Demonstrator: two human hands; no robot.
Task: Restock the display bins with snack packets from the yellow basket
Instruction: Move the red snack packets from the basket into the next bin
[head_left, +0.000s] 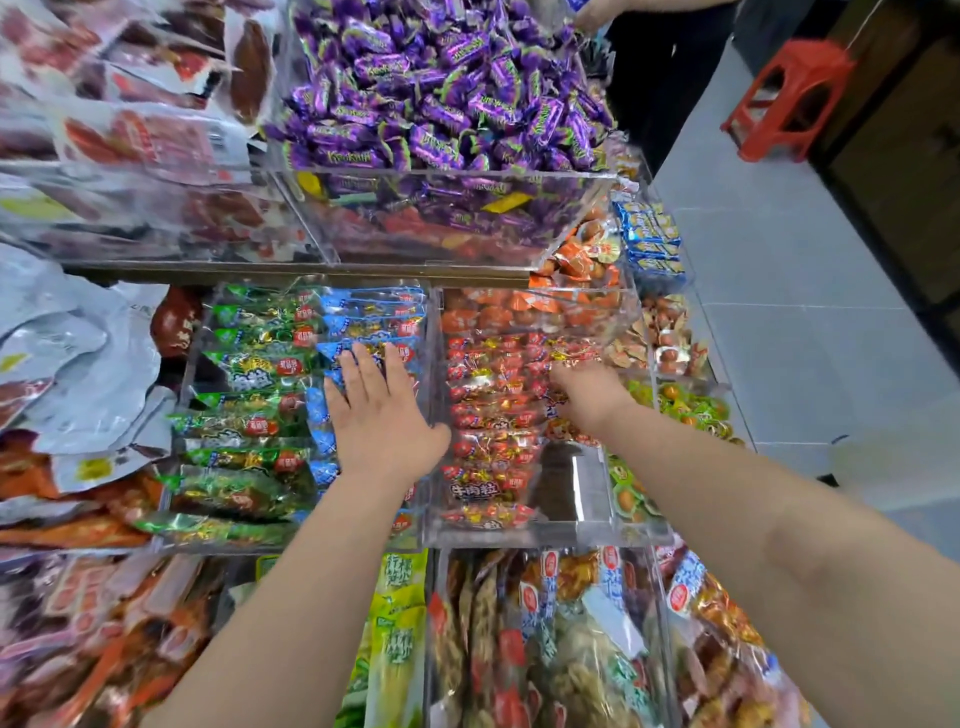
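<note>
Green foil snack packets (244, 415) fill the left side of a clear acrylic display bin (218, 545), and blue foil snack packets (363, 322) fill its right side. The left hand (382, 415) lies flat on the blue ones, fingers (363, 369) straight and spread, gripping nothing. In the neighbouring clear acrylic bin (582, 525), the right hand (587, 397) dips among red foil snack packets (493, 415). Its fingers are buried, so any grip cannot be told.

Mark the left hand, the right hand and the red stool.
left hand (382, 415): head view, back of the hand.
right hand (589, 397): head view, back of the hand.
red stool (805, 60): head view, top of the seat.
</note>
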